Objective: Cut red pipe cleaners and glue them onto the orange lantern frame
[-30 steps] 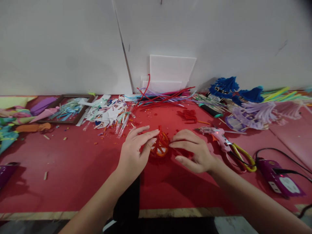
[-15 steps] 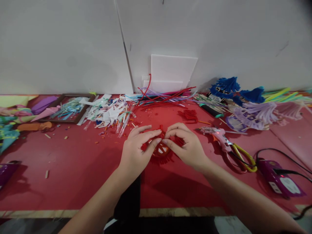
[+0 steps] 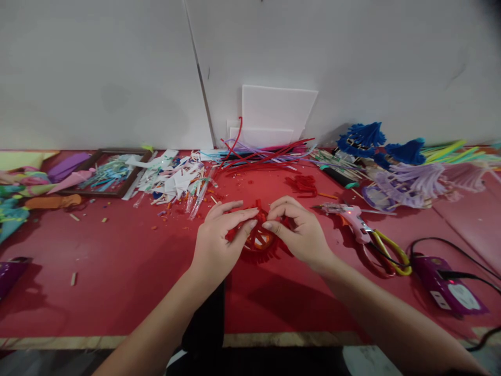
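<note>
A round red fringed piece [image 3: 260, 255] with an orange and white inside is between my hands above the red table. My left hand [image 3: 223, 235] holds its left side, thumb and fingers closed on the red material. My right hand [image 3: 299, 230] has thumb and index finger pinched together at its upper right. What sits between those fingertips is too small to make out. Both hands partly cover the piece.
Behind lie red and purple pipe cleaners [image 3: 266, 154] and a red bundle [image 3: 303, 185]. A pink glue gun [image 3: 356, 222], yellow-handled pliers [image 3: 393, 253] and a purple power strip [image 3: 446, 287] are at right. Scraps [image 3: 176, 183] and a frame [image 3: 117, 194] are at left.
My right fingertips have moved slightly right, leaving a small gap from my left fingertips. My left hand has hardly moved.
</note>
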`<state>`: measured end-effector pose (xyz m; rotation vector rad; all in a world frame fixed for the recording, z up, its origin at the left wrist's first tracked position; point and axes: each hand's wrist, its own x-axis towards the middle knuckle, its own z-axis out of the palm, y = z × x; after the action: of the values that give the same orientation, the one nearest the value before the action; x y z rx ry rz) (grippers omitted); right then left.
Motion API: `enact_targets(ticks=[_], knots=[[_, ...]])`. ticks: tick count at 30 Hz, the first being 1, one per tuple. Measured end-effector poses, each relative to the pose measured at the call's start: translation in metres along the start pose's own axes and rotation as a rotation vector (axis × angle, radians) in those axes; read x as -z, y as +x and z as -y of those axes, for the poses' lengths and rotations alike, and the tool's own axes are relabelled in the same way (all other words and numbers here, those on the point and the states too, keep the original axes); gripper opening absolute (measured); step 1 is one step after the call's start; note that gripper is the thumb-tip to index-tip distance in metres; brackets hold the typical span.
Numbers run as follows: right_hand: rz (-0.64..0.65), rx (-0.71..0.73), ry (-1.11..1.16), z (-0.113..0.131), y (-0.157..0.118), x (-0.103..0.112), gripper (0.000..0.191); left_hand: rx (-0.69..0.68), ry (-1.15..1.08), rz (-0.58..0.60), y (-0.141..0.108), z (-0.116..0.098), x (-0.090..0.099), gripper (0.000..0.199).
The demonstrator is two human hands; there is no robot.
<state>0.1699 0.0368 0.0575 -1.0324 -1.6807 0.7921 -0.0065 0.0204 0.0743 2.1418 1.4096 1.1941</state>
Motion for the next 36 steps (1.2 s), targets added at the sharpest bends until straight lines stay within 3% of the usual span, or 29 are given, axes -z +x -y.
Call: enact_targets(ticks=[12, 17, 22, 31, 36], knots=[[0.002, 0.084, -0.052, -0.006, -0.001, 0.005, 0.008, 0.041, 0.009, 0.026, -0.002, 0.002, 0.002, 0.02], [0.095, 0.266, -0.258, -0.013, -0.016, 0.02, 0.037, 0.017, 0.004, 0.046, -0.003, 0.0, 0.005, 0.023], [0.131, 0.405, -0.317, -0.025, -0.029, 0.026, 0.022, -0.037, 0.012, 0.051, -0.002, -0.002, 0.005, 0.021], [0.171, 0.495, -0.312, -0.023, -0.031, 0.029, 0.032, -0.006, 0.015, 0.05, -0.003, -0.001, 0.002, 0.02], [0.124, 0.51, -0.335, -0.023, -0.035, 0.022, 0.03, 0.01, 0.018, 0.051, -0.002, -0.002, 0.002, 0.02]])
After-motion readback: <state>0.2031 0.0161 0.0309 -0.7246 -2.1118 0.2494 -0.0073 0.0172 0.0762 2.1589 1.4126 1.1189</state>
